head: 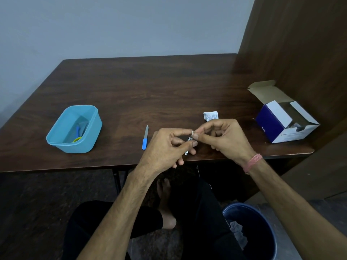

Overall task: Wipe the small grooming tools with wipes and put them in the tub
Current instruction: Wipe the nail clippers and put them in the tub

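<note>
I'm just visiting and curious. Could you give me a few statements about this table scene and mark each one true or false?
1. The light blue plastic tub already holds some items. True.
2. The blue-handled nail file lies inside the tub. False: it lies on the dark wooden table, right of the tub.
3. The left hand holds a small metal nail clipper. True.
4. The right hand rests open on the table. False: its fingers pinch a small white wipe.
5. The purple-and-white cardboard box is closed. False: its flap is open.
</note>
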